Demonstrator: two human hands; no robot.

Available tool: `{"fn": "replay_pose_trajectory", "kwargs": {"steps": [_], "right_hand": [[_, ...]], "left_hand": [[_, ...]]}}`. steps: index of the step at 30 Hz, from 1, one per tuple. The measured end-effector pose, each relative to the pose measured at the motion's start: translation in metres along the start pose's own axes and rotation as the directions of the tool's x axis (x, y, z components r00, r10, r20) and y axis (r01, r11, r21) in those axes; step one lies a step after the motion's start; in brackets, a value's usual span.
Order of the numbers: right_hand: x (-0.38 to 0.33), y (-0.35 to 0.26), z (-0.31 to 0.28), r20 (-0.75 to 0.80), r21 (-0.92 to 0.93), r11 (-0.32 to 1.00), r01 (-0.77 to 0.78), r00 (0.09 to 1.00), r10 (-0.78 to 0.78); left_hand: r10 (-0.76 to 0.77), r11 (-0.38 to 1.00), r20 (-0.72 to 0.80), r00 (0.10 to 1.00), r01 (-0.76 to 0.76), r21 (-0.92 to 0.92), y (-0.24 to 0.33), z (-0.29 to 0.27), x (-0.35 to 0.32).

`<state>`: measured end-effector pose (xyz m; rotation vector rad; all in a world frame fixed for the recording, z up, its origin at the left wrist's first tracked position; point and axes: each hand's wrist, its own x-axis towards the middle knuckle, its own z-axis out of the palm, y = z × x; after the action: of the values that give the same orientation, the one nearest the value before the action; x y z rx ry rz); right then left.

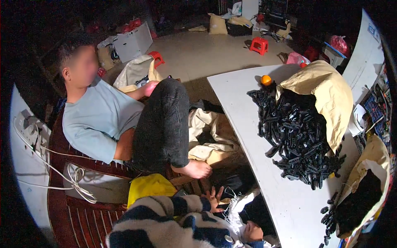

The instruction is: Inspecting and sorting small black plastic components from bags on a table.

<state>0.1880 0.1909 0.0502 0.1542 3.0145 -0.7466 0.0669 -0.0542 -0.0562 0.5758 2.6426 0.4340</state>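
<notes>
My left hand (214, 199) reaches out low in the middle, its fingers spread, beside the frayed edge of a white woven sack (235, 208). Nothing shows in its grasp. Nearer the lower edge, my right hand (252, 232) is closed at the sack's rim, with its fingers curled and partly in shadow. The sack's mouth looks dark, and its contents cannot be made out. On the white table (271, 198) to the right lies a heap of small black plastic parts (295, 138), spilling from a tan sack (326, 91).
An orange (266, 80) lies by the heap. Another tan sack (368, 186) with black parts stands at the right. At left a person (99, 111) sits on a wooden bench (87, 221), one bare foot near my left hand. A yellow bag (151, 188) and white cables (76, 182) lie there.
</notes>
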Motion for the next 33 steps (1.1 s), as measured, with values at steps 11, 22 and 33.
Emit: {"fn": "replay_pose_trajectory", "kwargs": {"steps": [11,22,33], "right_hand": [[-0.009,0.018,0.014,0.115,-0.164,0.986,-0.039,0.992,0.058],[-0.007,0.021,0.012,0.122,-0.083,0.995,-0.047,0.991,0.057],[-0.032,0.065,0.054,-0.073,-0.061,0.998,0.015,0.997,-0.019]], "left_hand": [[0.075,0.997,-0.287,0.955,-0.062,0.052,0.005,0.013,-0.004],[0.017,0.998,0.014,1.0,-0.016,-0.06,0.007,-0.007,0.004],[-0.109,0.95,-0.265,0.958,0.022,-0.311,0.014,-0.003,-0.007]]}}
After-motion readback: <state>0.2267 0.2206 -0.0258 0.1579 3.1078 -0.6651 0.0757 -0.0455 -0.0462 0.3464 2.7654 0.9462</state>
